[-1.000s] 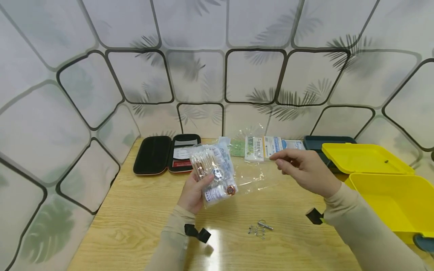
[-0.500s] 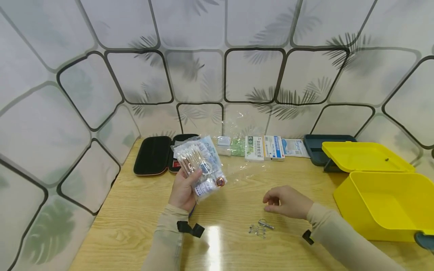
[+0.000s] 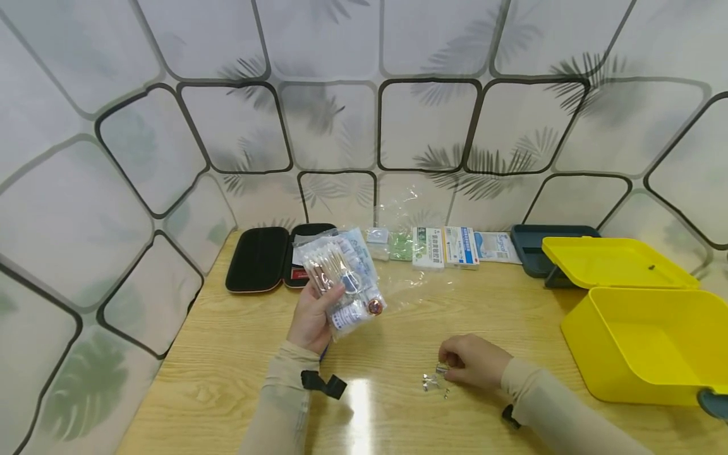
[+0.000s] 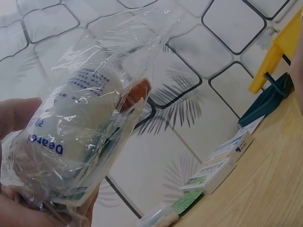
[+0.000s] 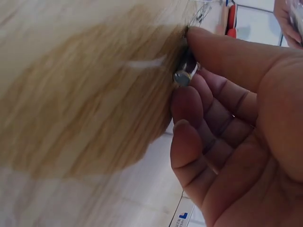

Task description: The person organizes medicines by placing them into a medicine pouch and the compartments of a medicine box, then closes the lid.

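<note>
My left hand (image 3: 309, 319) grips a clear plastic bag (image 3: 347, 278), thumb across its front, raised over the table. Inside it show cotton swabs (image 3: 332, 265), packets and a white bottle with blue print (image 4: 75, 118). An orange-brown round piece (image 3: 375, 307) sits at the bag's lower corner. At the tabletop my right hand (image 3: 474, 360) pinches a small silver metal cylinder (image 5: 185, 71) between thumb and fingers. Thin safety-pin-like metal pieces (image 3: 430, 381) lie beside its fingertips.
Along the back are an open black case (image 3: 257, 259), medicine boxes (image 3: 428, 248), a Surgical-type packet (image 3: 497, 247) and a dark blue tray (image 3: 526, 253). An open yellow box (image 3: 603, 354) stands at right. The bag's loose film trails right over the table.
My right hand has come down from beside the bag's film to the tabletop and taken hold of the silver cylinder. The left hand has shifted slightly left with the bag.
</note>
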A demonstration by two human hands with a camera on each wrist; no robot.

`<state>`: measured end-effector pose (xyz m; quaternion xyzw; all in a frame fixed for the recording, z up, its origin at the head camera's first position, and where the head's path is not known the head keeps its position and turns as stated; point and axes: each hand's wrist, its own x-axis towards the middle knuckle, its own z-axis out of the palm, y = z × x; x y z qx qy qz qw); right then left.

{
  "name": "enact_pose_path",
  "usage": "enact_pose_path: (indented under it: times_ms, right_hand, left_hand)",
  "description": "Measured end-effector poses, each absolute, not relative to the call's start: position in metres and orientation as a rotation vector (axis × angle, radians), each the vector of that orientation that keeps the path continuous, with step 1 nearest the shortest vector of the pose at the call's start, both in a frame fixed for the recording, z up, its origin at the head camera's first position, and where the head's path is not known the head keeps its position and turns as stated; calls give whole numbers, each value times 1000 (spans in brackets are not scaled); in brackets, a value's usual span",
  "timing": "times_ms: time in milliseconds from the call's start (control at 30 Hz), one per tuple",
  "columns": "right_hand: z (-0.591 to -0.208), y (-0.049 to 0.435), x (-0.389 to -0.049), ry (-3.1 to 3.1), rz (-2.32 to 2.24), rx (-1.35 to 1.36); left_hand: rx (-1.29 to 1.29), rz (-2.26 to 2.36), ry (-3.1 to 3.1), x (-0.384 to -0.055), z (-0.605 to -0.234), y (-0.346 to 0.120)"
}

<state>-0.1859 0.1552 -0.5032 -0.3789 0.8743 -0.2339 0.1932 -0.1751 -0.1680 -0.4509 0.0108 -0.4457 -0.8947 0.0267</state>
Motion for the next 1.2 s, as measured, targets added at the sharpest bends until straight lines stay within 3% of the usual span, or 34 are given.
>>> enact_pose_path:
  times_ms: [367, 533, 867, 1200]
  right_hand:
    - [-491, 167, -192, 2499, -743, -913]
    - [-456, 184, -194, 2492, -1025, -831]
    - [-384, 208, -185, 1902, -1859, -766]
    - [-347, 181, -194, 2251, -1738, -597]
  left_hand:
    - [45, -2797, -1409, -174, -451, -163]
    - [38, -2800, -1461, -173, -452, -160]
    - [-15, -2786, -1525, -174, -457, -153]
    - [-86, -2843, -1596, -172, -458, -139]
